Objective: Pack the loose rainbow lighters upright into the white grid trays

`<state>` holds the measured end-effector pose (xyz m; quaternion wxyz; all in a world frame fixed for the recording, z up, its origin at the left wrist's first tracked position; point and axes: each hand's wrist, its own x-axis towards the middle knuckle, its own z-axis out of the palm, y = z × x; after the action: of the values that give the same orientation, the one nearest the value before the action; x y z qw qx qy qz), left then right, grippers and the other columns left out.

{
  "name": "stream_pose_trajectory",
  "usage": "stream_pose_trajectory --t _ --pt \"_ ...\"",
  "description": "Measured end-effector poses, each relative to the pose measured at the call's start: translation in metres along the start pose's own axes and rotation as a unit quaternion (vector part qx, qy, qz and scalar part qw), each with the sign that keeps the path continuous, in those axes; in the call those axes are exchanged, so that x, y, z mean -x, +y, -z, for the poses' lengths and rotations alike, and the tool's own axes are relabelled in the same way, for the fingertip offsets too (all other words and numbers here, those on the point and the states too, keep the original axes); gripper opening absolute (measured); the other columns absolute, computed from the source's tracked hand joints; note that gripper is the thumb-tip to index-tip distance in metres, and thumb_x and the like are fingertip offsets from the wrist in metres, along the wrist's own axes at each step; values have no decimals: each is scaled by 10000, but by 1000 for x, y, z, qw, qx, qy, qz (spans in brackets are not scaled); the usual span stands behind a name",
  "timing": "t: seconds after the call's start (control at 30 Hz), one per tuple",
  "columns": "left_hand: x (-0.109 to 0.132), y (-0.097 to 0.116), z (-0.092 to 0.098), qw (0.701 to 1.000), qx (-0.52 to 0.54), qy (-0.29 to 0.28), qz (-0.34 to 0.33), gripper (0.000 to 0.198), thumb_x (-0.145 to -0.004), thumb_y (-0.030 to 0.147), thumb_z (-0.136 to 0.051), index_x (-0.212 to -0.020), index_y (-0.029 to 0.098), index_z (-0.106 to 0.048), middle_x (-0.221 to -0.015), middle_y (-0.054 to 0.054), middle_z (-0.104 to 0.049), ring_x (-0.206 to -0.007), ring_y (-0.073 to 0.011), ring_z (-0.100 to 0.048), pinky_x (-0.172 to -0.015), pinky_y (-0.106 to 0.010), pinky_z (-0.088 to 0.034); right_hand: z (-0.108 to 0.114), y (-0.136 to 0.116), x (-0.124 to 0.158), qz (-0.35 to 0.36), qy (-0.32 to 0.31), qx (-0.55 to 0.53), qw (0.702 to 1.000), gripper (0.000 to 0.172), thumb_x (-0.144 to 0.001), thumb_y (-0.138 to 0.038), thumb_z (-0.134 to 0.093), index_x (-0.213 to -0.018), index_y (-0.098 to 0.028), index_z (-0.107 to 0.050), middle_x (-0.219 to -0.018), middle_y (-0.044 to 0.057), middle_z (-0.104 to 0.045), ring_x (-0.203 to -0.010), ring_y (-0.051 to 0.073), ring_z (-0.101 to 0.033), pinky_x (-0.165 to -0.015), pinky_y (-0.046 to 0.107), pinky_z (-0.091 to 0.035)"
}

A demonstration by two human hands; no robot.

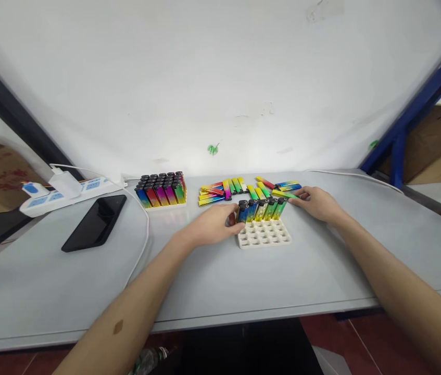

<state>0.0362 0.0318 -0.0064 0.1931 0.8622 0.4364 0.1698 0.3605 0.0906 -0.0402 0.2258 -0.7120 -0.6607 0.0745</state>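
A pale grey table fills mid-frame. At centre, a white plastic grid tray holds a row of upright rainbow-coloured lighters. The left hand, fingers curled, pinches the row's left end; the right hand, half closed, pinches a loose yellow-green lighter just behind.

Left hand, right hand beside lighter tray

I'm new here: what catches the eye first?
Rainbow-coloured lighters: a loose heap straight ahead, a packed tray left of it. The left hand and right hand flank a white grid tray, whose back row holds standing lighters. A black phone lies at left.
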Motion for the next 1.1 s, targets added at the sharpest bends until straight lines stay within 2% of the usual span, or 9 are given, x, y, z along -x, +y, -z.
stream_pose_trajectory --t 0.17,0.27,0.37,0.47,0.53,0.6,0.77,1.0,1.1 --pt "0 0 1 1000 1 -5 -2 237 -865 426 -549 -789 208 -496 -805 -18 -642 -692 -178 -584 -590 -280 -387 10 -7 7 -14 -27 -227 974 411 -740 -570 -677 -900 -192 -707 -931 69 -731 -847 244 -662 -701 348 -507" --pt "1 1 1 1000 1 -6 -4 242 -865 427 -551 -786 207 -491 -804 -16 -638 -682 -174 -578 -586 -280 -382 14 -16 11 -8 -44 -425 904 318 -795 -503 -677 -872 -196 -650 -934 75 -724 -877 225 -677 -750 355 -548" --pt "1 0 1 1000 4 -5 -1 249 -867 431 -550 -781 206 -486 -787 -14 -629 -675 -172 -571 -583 -280 -380 16 -26 16 -48 -53 -530 845 298 -807 -499 -680 -893 -239 -559 -780 -1 -652 -667 166 -646 -589 317 -547" --pt "1 0 0 1000 6 -7 -2 250 -871 432 -546 -786 206 -483 -790 -13 -628 -679 -171 -570 -585 -279 -380 17 -33 19 -65 -68 -555 827 307 -819 -523 -661 -934 -260 -552 -643 -65 -494 -442 87 -430 -368 208 -336" --pt "0 0 0 1000 2 -7 -6 251 -871 430 -547 -784 205 -479 -791 -14 -627 -680 -171 -568 -587 -280 -378 17 -34 20 -70 -79 -557 824 336 -832 -557 -629 -913 -236 -571 -596 -71 -403 -406 69 -296 -335 192 -198" --pt "0 1 0 1000 -1 -7 -6 252 -871 430 -547 -782 205 -475 -791 -13 -626 -681 -170 -567 -586 -279 -376 17 -34 20 -83 -88 -556 823 389 -840 -595 -592 -841 -206 -578 -573 -71 -347 -402 63 -238 -333 192 -153" --pt "0 1 0 1000 1 -13 5 237 -871 430 -542 -809 207 -491 -801 -6 -630 -682 -168 -569 -578 -276 -377 15 -33 16 -121 -76 -564 813 416 -911 -555 -460 -749 -189 -572 -566 -26 -418 -401 75 -306 -319 195 -207" --pt "0 0 -1 1000 -7 -10 -4 239 -878 434 -531 -819 205 -500 -811 -12 -630 -694 -171 -570 -589 -283 -381 16 -39 19 -123 -63 -592 794 343 -965 -471 -440 -878 -196 -624 -776 52 -627 -640 139 -579 -495 234 -513" --pt "0 -1 -1 1000 -7 -12 -4 232 -878 428 -529 -823 205 -503 -813 -12 -631 -691 -170 -568 -585 -281 -378 18 -43 25 -96 -82 -610 783 278 -884 -512 -591 -858 -241 -537 -733 1 -602 -576 129 -545 -431 217 -456"
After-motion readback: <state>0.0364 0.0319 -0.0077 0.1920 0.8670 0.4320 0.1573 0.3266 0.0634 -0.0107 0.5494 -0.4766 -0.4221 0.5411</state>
